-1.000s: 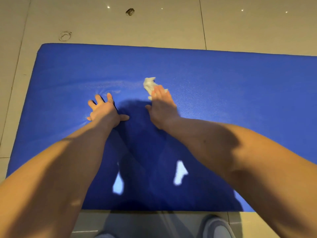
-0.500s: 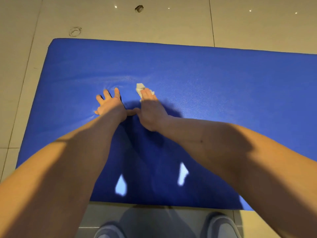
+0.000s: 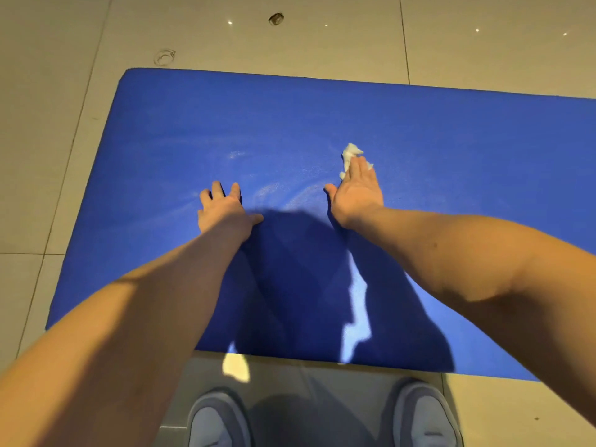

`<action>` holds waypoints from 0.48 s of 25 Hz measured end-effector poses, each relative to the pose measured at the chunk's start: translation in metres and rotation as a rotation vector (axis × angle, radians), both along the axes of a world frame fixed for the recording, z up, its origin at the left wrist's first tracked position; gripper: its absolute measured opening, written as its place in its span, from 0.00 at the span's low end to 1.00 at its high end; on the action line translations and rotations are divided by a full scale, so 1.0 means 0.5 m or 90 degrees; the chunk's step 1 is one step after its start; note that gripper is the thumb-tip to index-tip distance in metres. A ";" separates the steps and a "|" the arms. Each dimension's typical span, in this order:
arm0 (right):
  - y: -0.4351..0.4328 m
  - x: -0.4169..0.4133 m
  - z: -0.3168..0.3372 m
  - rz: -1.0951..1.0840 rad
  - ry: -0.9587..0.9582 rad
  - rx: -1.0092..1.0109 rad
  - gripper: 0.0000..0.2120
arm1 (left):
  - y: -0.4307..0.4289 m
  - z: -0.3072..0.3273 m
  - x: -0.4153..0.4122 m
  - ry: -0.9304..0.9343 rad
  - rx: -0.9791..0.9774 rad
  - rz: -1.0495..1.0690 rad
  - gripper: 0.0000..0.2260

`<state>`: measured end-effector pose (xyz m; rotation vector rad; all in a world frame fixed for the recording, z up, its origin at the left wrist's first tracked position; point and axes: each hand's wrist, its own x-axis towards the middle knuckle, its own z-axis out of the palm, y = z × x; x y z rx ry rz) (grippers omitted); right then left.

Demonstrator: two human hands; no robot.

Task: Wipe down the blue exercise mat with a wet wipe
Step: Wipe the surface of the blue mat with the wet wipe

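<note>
Blue mat (image 3: 451, 150): flat on the tiled floor (image 3: 322, 43).
Left hand (image 3: 224, 212): flat on the mat, fingers spread.
Right hand (image 3: 356, 190): straight fingers press the white wipe (image 3: 350, 153) down.

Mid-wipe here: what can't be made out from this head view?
All in the head view:
The wipe: mostly under the right hand; its fold is hidden.
The mat: right end cut off by the frame edge; near middle in dark shadow, wetness there unclear.
The floor marks: too small to identify.
</note>
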<state>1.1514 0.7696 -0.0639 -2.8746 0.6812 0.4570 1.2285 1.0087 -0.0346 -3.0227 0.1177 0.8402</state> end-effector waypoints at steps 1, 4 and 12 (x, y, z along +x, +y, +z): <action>0.014 -0.002 0.005 -0.025 -0.023 0.027 0.34 | 0.002 0.003 -0.010 0.006 0.005 0.002 0.40; 0.113 0.001 0.001 -0.087 -0.165 0.309 0.35 | 0.006 0.010 -0.039 0.019 0.018 -0.003 0.41; 0.194 0.000 -0.006 0.039 -0.128 0.332 0.34 | 0.025 0.023 -0.112 0.045 0.036 -0.036 0.54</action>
